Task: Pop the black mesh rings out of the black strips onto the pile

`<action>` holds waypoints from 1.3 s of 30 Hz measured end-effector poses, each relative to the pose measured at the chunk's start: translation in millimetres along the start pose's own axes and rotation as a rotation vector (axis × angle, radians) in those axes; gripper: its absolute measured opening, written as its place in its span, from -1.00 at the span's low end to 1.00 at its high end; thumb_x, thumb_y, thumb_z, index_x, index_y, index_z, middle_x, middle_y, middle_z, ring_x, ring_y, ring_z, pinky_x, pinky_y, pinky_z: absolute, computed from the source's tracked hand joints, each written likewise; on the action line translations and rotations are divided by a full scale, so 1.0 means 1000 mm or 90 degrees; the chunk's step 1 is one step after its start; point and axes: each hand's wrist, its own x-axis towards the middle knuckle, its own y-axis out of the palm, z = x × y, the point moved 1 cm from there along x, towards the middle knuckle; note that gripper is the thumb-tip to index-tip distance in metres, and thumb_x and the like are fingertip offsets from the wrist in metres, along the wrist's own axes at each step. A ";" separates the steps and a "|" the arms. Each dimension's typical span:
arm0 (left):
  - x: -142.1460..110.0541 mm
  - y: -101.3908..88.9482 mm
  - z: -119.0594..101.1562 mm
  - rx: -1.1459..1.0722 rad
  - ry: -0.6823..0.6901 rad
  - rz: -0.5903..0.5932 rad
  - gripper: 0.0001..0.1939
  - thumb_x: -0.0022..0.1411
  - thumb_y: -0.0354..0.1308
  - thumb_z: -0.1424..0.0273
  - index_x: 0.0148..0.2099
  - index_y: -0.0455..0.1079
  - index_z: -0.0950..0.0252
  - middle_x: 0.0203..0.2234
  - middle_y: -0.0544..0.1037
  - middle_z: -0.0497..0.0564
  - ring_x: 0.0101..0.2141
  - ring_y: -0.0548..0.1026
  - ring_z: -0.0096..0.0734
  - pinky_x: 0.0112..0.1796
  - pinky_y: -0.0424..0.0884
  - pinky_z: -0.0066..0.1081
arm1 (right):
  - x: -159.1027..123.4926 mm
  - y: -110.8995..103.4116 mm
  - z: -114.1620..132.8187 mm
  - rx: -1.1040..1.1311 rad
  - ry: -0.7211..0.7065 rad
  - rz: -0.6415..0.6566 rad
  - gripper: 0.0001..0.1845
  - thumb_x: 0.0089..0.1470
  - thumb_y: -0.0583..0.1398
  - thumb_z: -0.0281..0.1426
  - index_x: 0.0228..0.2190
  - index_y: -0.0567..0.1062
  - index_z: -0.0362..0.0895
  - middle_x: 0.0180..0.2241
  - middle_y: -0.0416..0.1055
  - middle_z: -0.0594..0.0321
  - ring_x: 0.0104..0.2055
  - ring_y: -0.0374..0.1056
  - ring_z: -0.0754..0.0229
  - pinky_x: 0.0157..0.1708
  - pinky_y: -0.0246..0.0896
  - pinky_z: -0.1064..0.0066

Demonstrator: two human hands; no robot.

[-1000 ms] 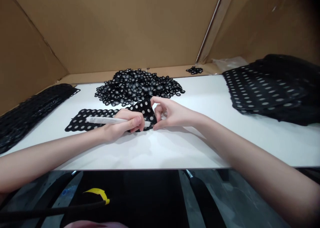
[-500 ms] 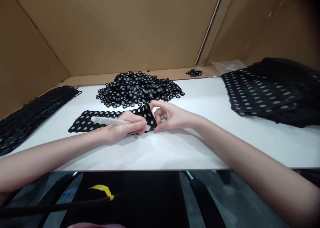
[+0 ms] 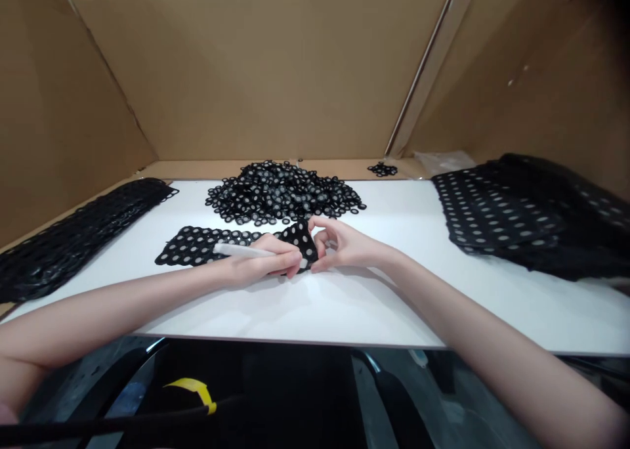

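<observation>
A black strip dotted with rows of pale discs (image 3: 186,245) lies on the white table, its right end lifted and tilted. My left hand (image 3: 268,260) is closed round a slim white pen-like tool (image 3: 240,250). The fingers cover the tool's front end, over the strip's right part. At that raised right end, my right hand (image 3: 342,244) grips the edge between a curled forefinger at the top and the thumb at the bottom. Just behind the strip is a heap of loose black rings with pale centres (image 3: 280,196).
A long pile of black perforated strips (image 3: 83,232) lies along the left side. More black dotted sheets (image 3: 497,216) are heaped at the right. A small cluster of black rings (image 3: 382,169) and a clear plastic bag (image 3: 443,161) lie by the cardboard wall (image 3: 275,68).
The view has tilted up, so the table sits lower in it. Both hands keep their hold, and the tool has shifted slightly over the strip's right end.
</observation>
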 end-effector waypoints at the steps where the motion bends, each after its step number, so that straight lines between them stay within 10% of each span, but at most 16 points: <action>1: 0.000 -0.002 0.003 -0.052 -0.014 -0.017 -0.54 0.30 -0.09 0.19 -0.52 0.33 0.37 -0.72 0.22 -0.10 -0.62 0.18 -0.53 -0.54 0.06 -0.45 | 0.000 -0.001 -0.001 0.000 0.002 0.001 -0.43 -0.30 0.40 -0.36 -0.31 0.18 -0.08 -0.59 0.32 0.50 -0.51 0.27 0.34 -0.41 0.17 0.49; 10: 0.012 -0.022 0.024 -0.267 0.025 -0.164 -0.49 0.27 -0.02 0.14 -0.58 0.30 0.40 -0.78 0.22 -0.09 -0.70 0.11 -0.59 -0.62 -0.09 -0.45 | 0.014 -0.024 0.008 -0.048 0.058 0.093 -0.58 -0.10 0.29 -0.12 -0.37 0.33 -0.17 -0.46 0.40 0.30 -0.42 0.27 0.31 -0.42 0.10 0.49; 15: 0.019 -0.031 0.038 -0.287 0.051 -0.199 -0.48 0.30 -0.07 0.09 -0.48 0.35 0.42 -0.77 0.22 -0.11 -0.70 0.14 -0.60 -0.64 -0.06 -0.50 | 0.044 -0.034 0.013 -0.230 0.115 0.011 -0.49 -0.06 0.18 0.03 -0.64 0.36 -0.19 -0.61 0.29 0.31 -0.52 0.17 0.32 -0.47 0.05 0.46; 25: 0.024 -0.029 0.041 -0.257 0.040 -0.199 -0.52 0.26 -0.06 0.05 -0.37 0.35 0.40 -0.72 0.30 -0.10 -0.70 0.15 -0.60 -0.65 0.01 -0.54 | 0.043 -0.027 -0.007 -0.202 0.041 -0.011 -0.62 -0.18 0.28 -0.16 -0.38 0.43 -0.18 -0.53 0.26 0.34 -0.48 0.15 0.30 -0.45 0.07 0.44; 39: 0.014 -0.026 0.027 -0.013 0.023 -0.215 -0.58 0.30 -0.06 0.18 -0.40 0.40 0.39 -0.64 0.33 -0.09 -0.59 0.24 -0.56 -0.51 0.14 -0.52 | 0.048 -0.016 -0.008 -0.277 -0.041 -0.092 -0.80 -0.15 0.24 -0.34 -0.60 0.32 -0.16 -0.56 0.29 0.34 -0.48 0.16 0.31 -0.44 0.07 0.46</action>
